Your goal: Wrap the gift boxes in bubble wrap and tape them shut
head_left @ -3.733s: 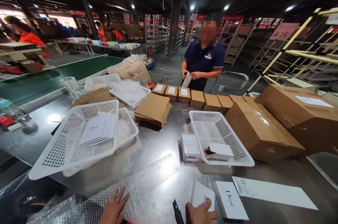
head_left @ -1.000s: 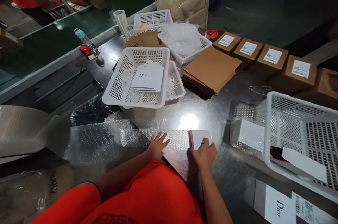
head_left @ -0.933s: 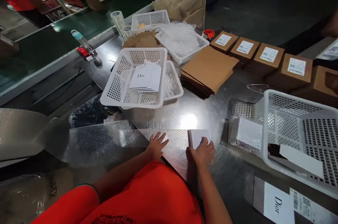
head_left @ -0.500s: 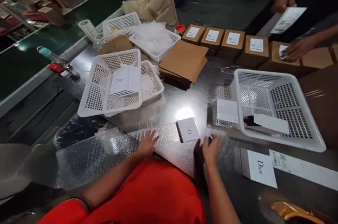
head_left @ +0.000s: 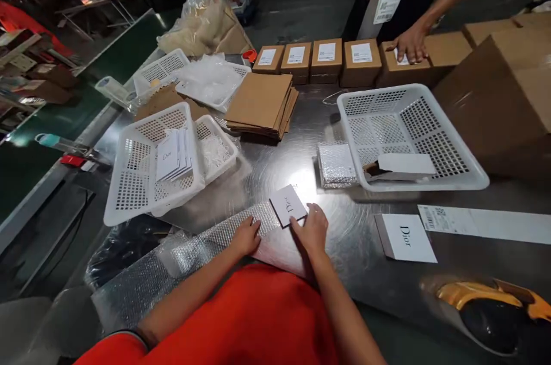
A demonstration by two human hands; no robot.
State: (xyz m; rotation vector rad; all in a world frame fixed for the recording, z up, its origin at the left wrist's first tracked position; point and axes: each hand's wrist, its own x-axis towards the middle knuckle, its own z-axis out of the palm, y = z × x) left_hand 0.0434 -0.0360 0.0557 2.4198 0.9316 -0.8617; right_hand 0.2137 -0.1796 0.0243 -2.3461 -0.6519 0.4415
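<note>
A small white Dior box (head_left: 288, 205) lies on the end of a strip of bubble wrap (head_left: 206, 244) on the steel table (head_left: 344, 239). My right hand (head_left: 313, 229) rests just below the box, fingers spread, fingertips touching its near edge. My left hand (head_left: 246, 235) lies flat on the bubble wrap to the left of the box, fingers apart, pressing the strip down.
A second white Dior box (head_left: 404, 237) and a long label sheet (head_left: 482, 222) lie to the right. White baskets (head_left: 413, 141) (head_left: 150, 170), flat cardboard (head_left: 262, 104), a wrapped packet (head_left: 337, 164) and labelled brown boxes (head_left: 327, 58) stand behind. A co-worker's hand (head_left: 411, 46) presses a box.
The view swung right and down. My right hand came back to the white box and touches its near edge. The co-worker's hand moved onto a brown box.
</note>
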